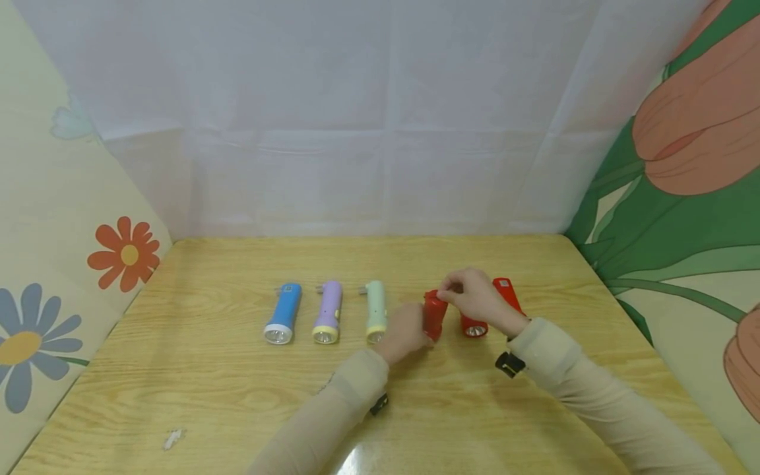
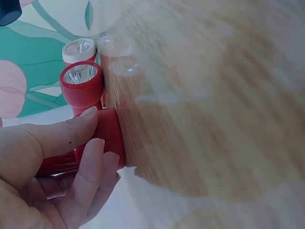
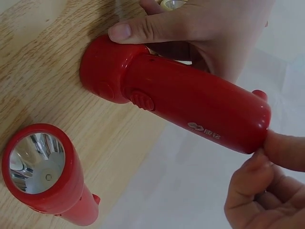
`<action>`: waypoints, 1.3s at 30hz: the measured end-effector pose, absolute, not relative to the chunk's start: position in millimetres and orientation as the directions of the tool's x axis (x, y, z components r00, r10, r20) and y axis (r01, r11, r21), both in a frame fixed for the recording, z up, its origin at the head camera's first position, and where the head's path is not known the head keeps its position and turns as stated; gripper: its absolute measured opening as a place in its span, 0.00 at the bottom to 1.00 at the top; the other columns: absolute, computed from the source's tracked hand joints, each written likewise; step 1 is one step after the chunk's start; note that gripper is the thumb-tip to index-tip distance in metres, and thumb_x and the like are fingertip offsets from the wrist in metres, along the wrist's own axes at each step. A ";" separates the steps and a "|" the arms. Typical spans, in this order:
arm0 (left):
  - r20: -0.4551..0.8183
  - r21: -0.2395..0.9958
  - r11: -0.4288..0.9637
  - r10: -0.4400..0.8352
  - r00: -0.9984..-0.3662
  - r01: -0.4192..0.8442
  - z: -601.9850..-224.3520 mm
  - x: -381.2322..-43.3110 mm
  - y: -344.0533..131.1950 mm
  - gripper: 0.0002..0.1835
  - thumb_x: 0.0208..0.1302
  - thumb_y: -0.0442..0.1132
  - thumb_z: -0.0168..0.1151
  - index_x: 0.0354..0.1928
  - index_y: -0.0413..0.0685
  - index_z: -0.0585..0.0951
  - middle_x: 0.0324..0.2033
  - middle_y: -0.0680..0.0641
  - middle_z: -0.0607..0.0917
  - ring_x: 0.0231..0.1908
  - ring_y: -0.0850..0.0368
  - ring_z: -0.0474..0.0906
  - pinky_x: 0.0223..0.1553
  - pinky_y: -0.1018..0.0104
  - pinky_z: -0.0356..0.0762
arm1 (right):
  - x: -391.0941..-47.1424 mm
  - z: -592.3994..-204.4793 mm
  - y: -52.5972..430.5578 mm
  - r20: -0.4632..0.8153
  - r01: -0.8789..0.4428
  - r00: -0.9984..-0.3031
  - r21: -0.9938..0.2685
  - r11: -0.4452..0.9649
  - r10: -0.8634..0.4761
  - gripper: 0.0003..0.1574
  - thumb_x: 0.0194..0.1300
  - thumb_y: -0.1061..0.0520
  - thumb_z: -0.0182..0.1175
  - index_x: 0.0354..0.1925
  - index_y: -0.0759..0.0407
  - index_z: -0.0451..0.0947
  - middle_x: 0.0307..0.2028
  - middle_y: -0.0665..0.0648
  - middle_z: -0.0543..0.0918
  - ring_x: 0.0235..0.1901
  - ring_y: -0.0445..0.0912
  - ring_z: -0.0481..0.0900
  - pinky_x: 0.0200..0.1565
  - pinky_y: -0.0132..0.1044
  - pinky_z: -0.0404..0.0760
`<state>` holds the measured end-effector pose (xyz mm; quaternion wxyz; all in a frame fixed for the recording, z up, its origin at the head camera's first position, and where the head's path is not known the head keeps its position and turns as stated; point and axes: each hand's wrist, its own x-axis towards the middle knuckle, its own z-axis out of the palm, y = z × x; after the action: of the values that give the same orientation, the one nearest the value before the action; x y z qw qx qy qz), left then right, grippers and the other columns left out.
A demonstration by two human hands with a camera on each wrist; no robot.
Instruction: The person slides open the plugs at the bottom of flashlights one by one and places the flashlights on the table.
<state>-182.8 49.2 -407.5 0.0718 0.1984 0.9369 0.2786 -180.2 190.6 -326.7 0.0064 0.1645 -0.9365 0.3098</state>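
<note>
A red flashlight (image 1: 435, 315) stands upright on its head, lens end down on the table. My left hand (image 1: 406, 333) grips it low, thumb and fingers round the head, as the left wrist view shows. At its upper tail end my right hand (image 1: 477, 300) pinches between thumb and finger. In the right wrist view a switch (image 3: 142, 100) and a small side tab (image 3: 260, 94) show on its body. A second red flashlight (image 3: 45, 171) lies just to the right, its lens facing me. Behind it, a red one with a white rim (image 2: 78, 47) is partly covered by my right hand.
To the left lie a blue flashlight (image 1: 284, 313), a purple one (image 1: 328, 313) and a pale green one (image 1: 377, 307), lenses toward me; my left hand partly covers the green one's head. A white scrap (image 1: 173, 439) lies at the table's (image 1: 237, 402) front left. A white cloth (image 1: 356, 132) hangs behind.
</note>
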 end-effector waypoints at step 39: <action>-0.026 0.577 0.740 0.439 -0.898 0.345 -402.5 -183.4 47.6 0.23 0.35 0.35 0.76 0.37 0.42 0.77 0.28 0.50 0.80 0.30 0.58 0.76 0.37 0.67 0.74 | -177.4 -327.5 184.2 0.150 -0.347 -0.935 -0.571 0.744 -0.321 0.04 0.57 0.65 0.60 0.25 0.63 0.79 0.22 0.52 0.78 0.22 0.42 0.70 0.26 0.34 0.71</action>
<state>-183.4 47.6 -402.5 0.0804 0.2109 0.9293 0.2924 -177.4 184.2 -327.5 0.0208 0.1788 -0.9335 0.3101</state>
